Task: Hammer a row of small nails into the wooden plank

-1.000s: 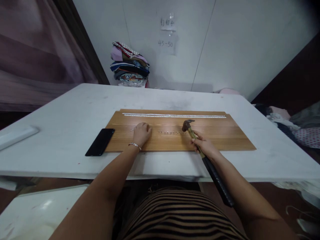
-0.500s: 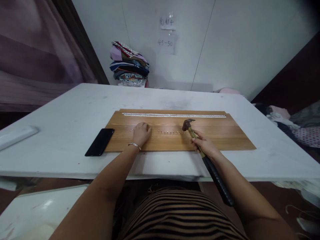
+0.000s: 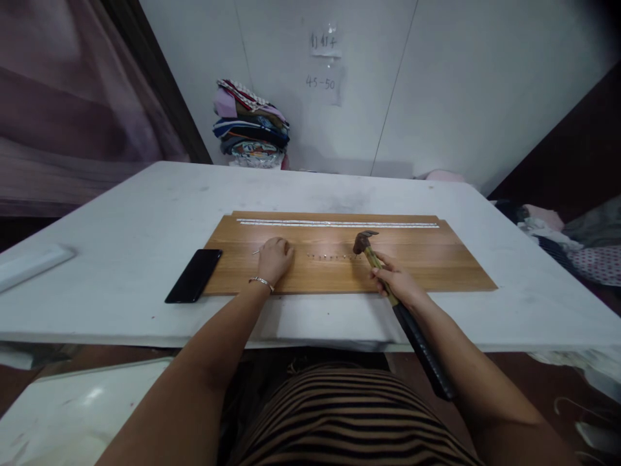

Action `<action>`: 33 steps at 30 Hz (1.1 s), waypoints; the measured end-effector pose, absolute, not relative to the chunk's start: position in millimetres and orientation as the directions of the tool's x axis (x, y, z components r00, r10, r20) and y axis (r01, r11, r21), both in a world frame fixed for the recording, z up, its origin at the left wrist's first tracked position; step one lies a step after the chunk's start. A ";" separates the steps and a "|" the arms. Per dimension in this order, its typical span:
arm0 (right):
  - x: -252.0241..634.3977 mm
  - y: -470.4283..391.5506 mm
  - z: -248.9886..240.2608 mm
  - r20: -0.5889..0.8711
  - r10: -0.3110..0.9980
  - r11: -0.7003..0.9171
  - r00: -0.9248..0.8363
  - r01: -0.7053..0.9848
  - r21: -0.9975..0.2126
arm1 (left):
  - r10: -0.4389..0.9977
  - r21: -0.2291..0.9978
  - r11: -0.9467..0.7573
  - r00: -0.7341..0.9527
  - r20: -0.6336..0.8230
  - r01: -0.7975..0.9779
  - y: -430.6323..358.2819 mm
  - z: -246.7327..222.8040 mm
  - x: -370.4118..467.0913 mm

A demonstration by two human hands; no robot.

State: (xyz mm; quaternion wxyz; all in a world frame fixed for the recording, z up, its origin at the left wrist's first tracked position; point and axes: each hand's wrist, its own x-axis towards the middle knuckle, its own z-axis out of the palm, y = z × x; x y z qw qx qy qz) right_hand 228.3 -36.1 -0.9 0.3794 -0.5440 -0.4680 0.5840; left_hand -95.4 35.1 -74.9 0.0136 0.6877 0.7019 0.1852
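A wooden board (image 3: 422,262) lies flat on the white table. My left hand (image 3: 275,260) rests on its left half, fingers closed; a thin metal piece (image 3: 257,252), perhaps a nail, sticks out to the left of the fingers. Whether the fingers grip it is hard to make out. My right hand (image 3: 395,279) is wrapped round the handle of a claw hammer (image 3: 363,242), its head over the board right of the middle. Between my hands runs a row of several small nails (image 3: 325,257). Two white strips (image 3: 339,224) lie along the board's far edge.
A black phone (image 3: 194,276) lies at the board's left end, on the white table (image 3: 121,259). At the far left is a white object (image 3: 36,265). Folded clothes (image 3: 252,126) are stacked behind the table, by the wall.
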 end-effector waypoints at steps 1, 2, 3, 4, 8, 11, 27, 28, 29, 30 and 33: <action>228.1 -36.1 -1.3 -0.283 0.952 -0.277 -0.121 0.064 -0.959 | 0.970 0.279 -0.016 -0.052 0.238 0.960 34.8 -74.6 -95.2; 227.8 -36.1 -1.7 -0.287 0.950 -0.281 -0.121 0.062 -0.958 | 0.970 0.278 -0.017 -0.052 0.239 0.960 34.6 -74.3 -95.1; 227.5 -36.2 -2.2 -0.290 0.949 -0.284 -0.121 0.063 -0.957 | 0.969 0.278 -0.017 -0.052 0.240 0.960 34.4 -74.1 -95.1; 227.0 -36.3 -2.8 -0.294 0.948 -0.288 -0.122 0.065 -0.955 | 0.970 0.279 -0.017 -0.053 0.239 0.960 34.3 -73.9 -95.0; 226.1 -36.7 -4.3 -0.302 0.946 -0.295 -0.114 0.077 -0.952 | 0.971 0.288 -0.015 -0.054 0.234 0.958 34.5 -73.6 -94.8; 226.9 -36.4 -3.5 -0.300 0.948 -0.294 -0.107 0.069 -0.953 | 0.970 0.300 -0.011 -0.063 0.234 0.954 34.8 -73.7 -94.4; 225.5 -36.7 -2.3 -0.305 0.945 -0.301 -0.117 0.054 -0.952 | 0.972 0.278 -0.003 -0.062 0.227 0.960 33.6 -71.8 -93.7; 225.9 -36.5 -1.9 -0.299 0.947 -0.295 -0.121 0.050 -0.954 | 0.972 0.278 -0.002 -0.063 0.225 0.961 33.1 -71.0 -93.3; 226.4 -36.3 -1.5 -0.290 0.949 -0.286 -0.123 0.047 -0.957 | 0.972 0.279 0.000 -0.065 0.224 0.960 32.7 -70.2 -92.9; 227.0 -36.0 -1.3 -0.282 0.951 -0.278 -0.126 0.047 -0.959 | 0.972 0.280 -0.001 -0.065 0.225 0.960 32.4 -69.5 -92.6; 228.3 -34.6 -1.7 -0.270 0.955 -0.265 -0.122 0.058 -0.962 | 0.971 0.281 -0.009 -0.058 0.231 0.960 32.2 -69.2 -92.4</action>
